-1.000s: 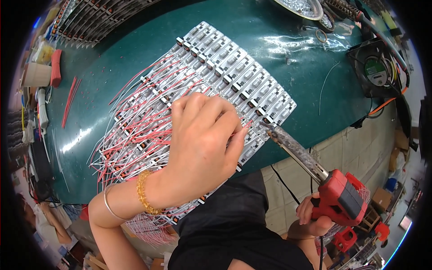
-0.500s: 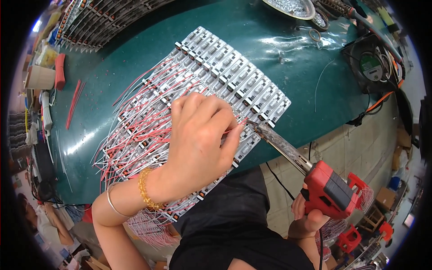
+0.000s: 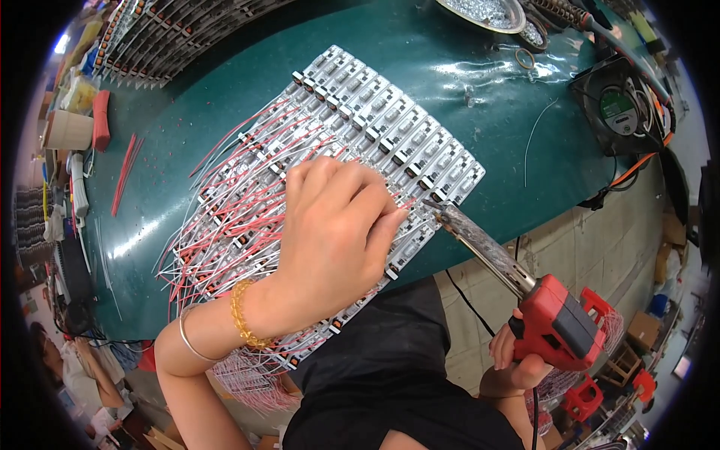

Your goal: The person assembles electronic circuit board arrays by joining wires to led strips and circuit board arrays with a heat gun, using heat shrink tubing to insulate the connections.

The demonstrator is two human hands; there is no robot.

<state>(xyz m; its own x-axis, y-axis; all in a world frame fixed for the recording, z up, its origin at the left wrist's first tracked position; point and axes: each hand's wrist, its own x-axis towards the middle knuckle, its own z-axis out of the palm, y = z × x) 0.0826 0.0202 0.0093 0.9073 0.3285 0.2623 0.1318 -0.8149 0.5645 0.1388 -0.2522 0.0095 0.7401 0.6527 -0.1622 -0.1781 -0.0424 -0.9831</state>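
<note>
My left hand is closed in a pinch on a thin red wire, whose end shows just past the fingertips. My right hand grips the handle of a red and black soldering gun. Its dark tip points up and left, close beside the pinched wire; I cannot tell if they touch. Both work over a panel of clear and silvery small modules laid in rows. Many red and white wires trail from its left part, and my left hand hides the middle.
On the green table lie loose red wires at the left. A black fan and cables sit at the right edge. A metal dish of shiny bits stands at the back, with more stacked panels far left.
The soldering gun in my right hand has shifted slightly right and down, its tip drawing back from my left fingertips. My left hand stays nearly in place.
</note>
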